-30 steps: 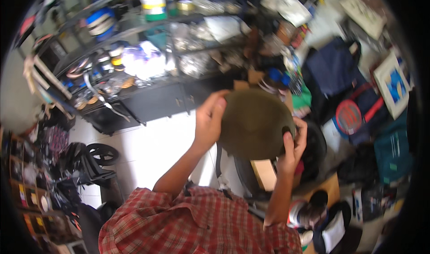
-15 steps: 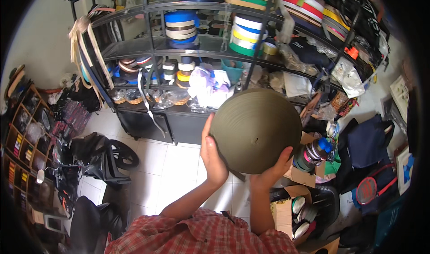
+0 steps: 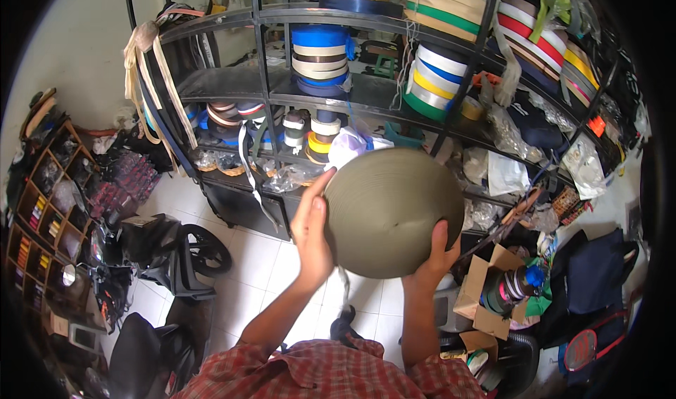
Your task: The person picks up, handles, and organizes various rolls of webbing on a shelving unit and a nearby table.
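In front of me I hold a large olive-green roll of webbing (image 3: 384,198), wound in fine rings around a small centre mark. Its broad flat side faces me, slightly tilted. My left hand (image 3: 313,233) grips its left edge, with the thumb along the rim and the fingers partly behind. On the lower right, my right hand (image 3: 433,258) closes on it, thumb pressed onto the flat side and other fingers mostly hidden behind.
Ahead stands a black metal shelf (image 3: 232,83) with stacked webbing rolls (image 3: 320,61) in several colours. A motorcycle (image 3: 155,251) stands at left, beside a compartmented rack (image 3: 42,216). Right are an open cardboard box (image 3: 486,293), a dark bag (image 3: 595,276) and a red racket (image 3: 581,348).
The shelf looks larger and has shifted right in view. The olive roll sits slightly further left and is turned a little. Both hands keep hold of it.
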A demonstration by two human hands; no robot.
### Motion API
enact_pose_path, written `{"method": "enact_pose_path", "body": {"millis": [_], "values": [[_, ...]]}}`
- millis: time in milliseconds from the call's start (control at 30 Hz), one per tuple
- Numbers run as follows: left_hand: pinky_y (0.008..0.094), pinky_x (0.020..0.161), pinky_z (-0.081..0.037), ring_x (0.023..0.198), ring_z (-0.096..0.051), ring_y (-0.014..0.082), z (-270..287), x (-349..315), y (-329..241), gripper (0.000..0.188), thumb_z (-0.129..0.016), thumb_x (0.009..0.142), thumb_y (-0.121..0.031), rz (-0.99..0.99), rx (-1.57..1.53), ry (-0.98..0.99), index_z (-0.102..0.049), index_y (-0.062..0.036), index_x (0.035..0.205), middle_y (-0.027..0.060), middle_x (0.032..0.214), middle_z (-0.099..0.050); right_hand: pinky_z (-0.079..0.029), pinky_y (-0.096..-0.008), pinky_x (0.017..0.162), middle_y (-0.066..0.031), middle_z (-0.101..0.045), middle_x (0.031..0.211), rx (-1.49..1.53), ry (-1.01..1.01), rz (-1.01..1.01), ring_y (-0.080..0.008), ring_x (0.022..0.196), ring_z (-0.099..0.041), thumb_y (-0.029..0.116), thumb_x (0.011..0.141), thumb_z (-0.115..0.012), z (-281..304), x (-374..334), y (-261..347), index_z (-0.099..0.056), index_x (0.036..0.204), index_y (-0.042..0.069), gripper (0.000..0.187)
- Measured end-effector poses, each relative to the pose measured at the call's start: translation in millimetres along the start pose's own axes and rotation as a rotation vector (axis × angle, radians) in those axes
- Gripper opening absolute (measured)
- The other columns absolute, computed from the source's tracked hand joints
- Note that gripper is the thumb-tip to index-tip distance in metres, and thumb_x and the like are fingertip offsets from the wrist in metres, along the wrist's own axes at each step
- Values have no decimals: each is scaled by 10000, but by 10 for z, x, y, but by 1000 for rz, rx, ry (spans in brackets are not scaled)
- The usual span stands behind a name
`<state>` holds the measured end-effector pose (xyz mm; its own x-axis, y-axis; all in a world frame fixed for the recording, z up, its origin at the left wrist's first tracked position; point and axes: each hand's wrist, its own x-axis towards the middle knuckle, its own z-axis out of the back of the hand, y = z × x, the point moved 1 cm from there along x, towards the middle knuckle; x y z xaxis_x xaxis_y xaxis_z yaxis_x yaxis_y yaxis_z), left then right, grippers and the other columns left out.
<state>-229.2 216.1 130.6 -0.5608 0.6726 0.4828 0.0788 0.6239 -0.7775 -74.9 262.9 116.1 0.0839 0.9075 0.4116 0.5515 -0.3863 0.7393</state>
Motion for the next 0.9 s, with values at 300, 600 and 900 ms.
{"method": "enact_pose_path", "body": {"millis": [300,600,900], "values": [[347,1047,-288,1216,-405,217,-634,1160,558,528,-455,967,-364,-311,-26,-342,-354,-36,1368,119,1321,-413,-399,-385,988,-96,-466,1326,289,-237,-31,-221,1186,-484,435,966,-484,-765,1170,-610,-392,1348,56,546],[356,1000,-379,1149,-501,260,-455,2759,335,666,-695,839,-257,-373,-13,-200,-379,22,1354,200,1259,-504,-417,-363,932,-104,-465,1220,195,384,59,-180,1130,-474,315,987,-470,-1368,2379,-793,-370,1238,36,388],[407,882,-507,1013,-613,290,-392,5547,-224,365,-479,909,-235,232,-123,318,-549,21,1158,182,1091,-626,-486,-280,739,-124,-581,1023,-330,321,656,-179,883,-596,204,917,-576,-2010,3803,-473,-559,1054,-35,276]]}}
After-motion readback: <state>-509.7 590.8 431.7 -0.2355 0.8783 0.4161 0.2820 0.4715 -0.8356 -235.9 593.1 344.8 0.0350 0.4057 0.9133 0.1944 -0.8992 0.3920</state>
